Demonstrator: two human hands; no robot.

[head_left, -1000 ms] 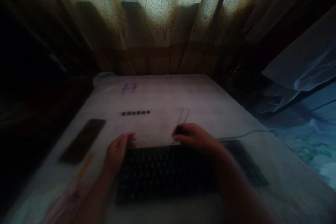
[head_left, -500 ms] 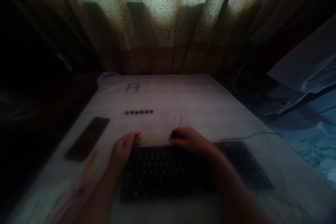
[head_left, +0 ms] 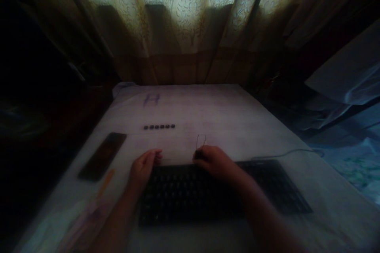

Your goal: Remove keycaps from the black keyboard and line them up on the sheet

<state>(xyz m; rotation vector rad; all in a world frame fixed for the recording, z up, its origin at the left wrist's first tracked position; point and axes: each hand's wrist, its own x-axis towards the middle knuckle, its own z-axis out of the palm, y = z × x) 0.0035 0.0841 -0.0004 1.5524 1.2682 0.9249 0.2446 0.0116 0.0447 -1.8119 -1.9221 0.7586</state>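
A black keyboard (head_left: pixel 219 193) lies on the white-covered table (head_left: pixel 225 118) in dim light. My right hand (head_left: pixel 215 161) rests over the keyboard's top edge, fingers closed round the dark handle of a wire keycap puller (head_left: pixel 200 142), whose thin loop sticks up and away from me. My left hand (head_left: pixel 144 168) sits at the keyboard's top left corner, fingers curled against its edge. A short row of several small dark keycaps (head_left: pixel 159 127) lies on the table beyond both hands.
A dark phone (head_left: pixel 102 155) lies flat to the left, with an orange pen-like object (head_left: pixel 104 182) just below it. The keyboard's cable (head_left: pixel 282 153) runs off to the right. Curtains (head_left: pixel 184 19) hang behind the table. A purple "H" mark (head_left: pixel 151 99) is on the cloth.
My right hand has drawn the puller's loop down and left, closer to the keyboard's top edge. The view has shifted slightly. My left hand stays at the corner.
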